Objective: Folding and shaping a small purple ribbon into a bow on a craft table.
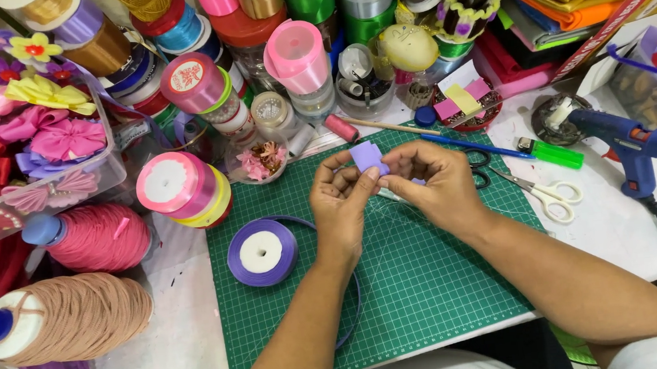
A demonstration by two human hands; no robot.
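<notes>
Left grip: the left hand [340, 205] pinches the lower edge of a folded piece of lilac ribbon [367, 157] between thumb and fingertips, closed on it.
Right grip: the right hand [431, 184] is closed on the same ribbon piece from the other side, fingers curled in toward the fold.
Ribbon piece: held up over the far part of the green cutting mat [426, 279], between both hands, clear of the mat.
Progress: the piece looks cut and folded into a small petal-like shape; no glue or stitching shows on it, so by my reading the shaping is under way and the fixing is left.
Ribbon roll: a purple ribbon spool [262, 253] lies flat on the mat beside the left forearm, a loose tail curling away from it.
Tools: white-handled scissors [548, 191] and a blue glue gun [628, 146] lie to the right on the table [177, 359], untouched.
Surroundings: pink ribbon rolls [180, 188], cones of thread [101, 237] and a clear box of finished ribbon flowers [28, 149] crowd the left.
</notes>
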